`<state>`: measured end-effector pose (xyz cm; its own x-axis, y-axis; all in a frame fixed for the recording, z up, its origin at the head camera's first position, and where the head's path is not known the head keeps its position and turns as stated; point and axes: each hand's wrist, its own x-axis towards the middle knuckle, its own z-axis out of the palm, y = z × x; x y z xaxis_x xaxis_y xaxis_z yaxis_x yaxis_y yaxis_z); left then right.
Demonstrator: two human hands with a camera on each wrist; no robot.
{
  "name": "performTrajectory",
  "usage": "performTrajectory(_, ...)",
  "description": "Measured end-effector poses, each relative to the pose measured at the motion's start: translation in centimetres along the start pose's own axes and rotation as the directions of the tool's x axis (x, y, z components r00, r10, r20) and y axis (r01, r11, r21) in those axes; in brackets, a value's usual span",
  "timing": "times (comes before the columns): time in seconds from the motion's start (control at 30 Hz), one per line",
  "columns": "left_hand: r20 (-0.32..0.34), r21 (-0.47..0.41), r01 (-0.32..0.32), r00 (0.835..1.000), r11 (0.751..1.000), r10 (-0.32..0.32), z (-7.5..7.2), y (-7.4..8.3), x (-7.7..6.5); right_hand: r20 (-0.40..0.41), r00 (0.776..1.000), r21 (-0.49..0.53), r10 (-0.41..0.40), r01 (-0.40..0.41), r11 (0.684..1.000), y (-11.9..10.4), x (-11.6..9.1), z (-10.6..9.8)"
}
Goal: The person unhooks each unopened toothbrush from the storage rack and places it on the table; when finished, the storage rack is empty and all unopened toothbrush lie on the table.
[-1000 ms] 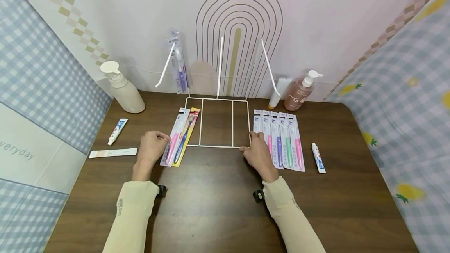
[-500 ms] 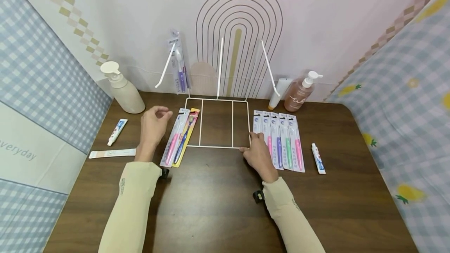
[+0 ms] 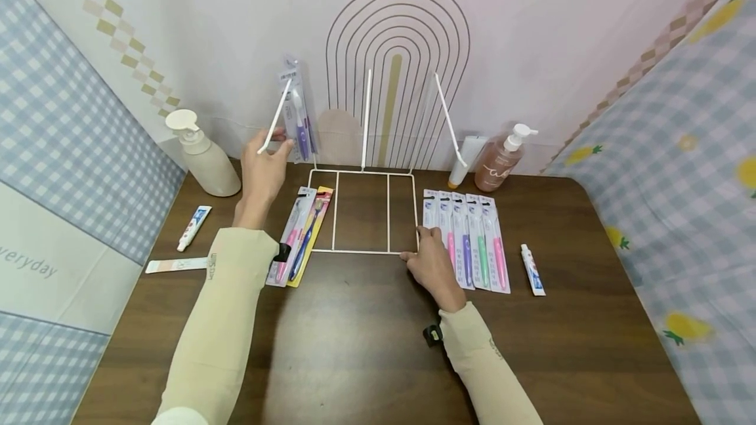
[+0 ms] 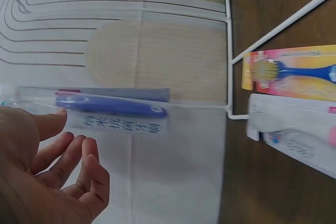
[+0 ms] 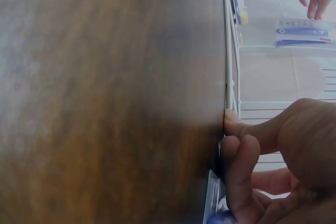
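A packaged purple toothbrush (image 4: pixel 110 104) hangs from the left prong of a white wire display rack (image 3: pixel 361 252). My left hand (image 3: pixel 262 166) is raised beside the lower part of that pack, fingers loosely bent. In the left wrist view the thumb overlaps the pack's near edge; whether it touches I cannot tell. Down at the rack's front right corner, my right hand (image 3: pixel 434 266) pinches the base wire between thumb and fingers. Left of the base lie a packaged pink toothbrush (image 3: pixel 292 238) and a blue toothbrush (image 3: pixel 308 239) on a yellow card.
Several packaged toothbrushes (image 3: pixel 466 241) lie right of the rack. Toothpaste tubes (image 3: pixel 193 228) lie on both sides, with a flat sachet (image 3: pixel 177 265) at left. A cream pump bottle (image 3: pixel 207 159), a brown pump bottle (image 3: pixel 499 162) and a white tube (image 3: pixel 466 161) stand at the back.
My left hand has risen from beside the pink toothbrush on the table to the hanging purple toothbrush pack. The right hand has stayed at the rack's corner.
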<state>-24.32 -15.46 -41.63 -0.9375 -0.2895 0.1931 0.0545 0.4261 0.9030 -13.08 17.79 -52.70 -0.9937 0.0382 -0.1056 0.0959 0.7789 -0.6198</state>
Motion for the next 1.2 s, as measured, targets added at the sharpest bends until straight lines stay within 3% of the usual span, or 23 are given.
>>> performTrajectory(0.2, -0.001, 0.078, -0.018, 1.0, 0.997, 0.018, 0.1, 1.3, 0.8, -0.026, 0.999, -0.012, -0.026, 0.026, 1.0, 0.4, 0.2, 0.4)
performTrajectory(0.6, -0.017, 0.068, -0.009, 1.0, 0.998, 0.01, -0.5, 1.9, 1.0, -0.016, 1.0, -0.017, -0.017, 0.017, 1.0, 1.3, 0.7, 1.2)
performTrajectory(0.9, -0.029, 0.094, -0.044, 0.998, 0.995, 0.047, -0.1, 2.3, 0.6, -0.033, 0.999, -0.007, -0.035, 0.035, 0.999, 1.3, 0.7, 1.1)
performTrajectory(1.2, 0.058, 0.091, -0.104, 0.993, 0.99, 0.099, 0.0, 2.9, -0.2, -0.015, 1.0, -0.014, -0.018, 0.018, 1.0, 1.4, 0.8, 1.1)
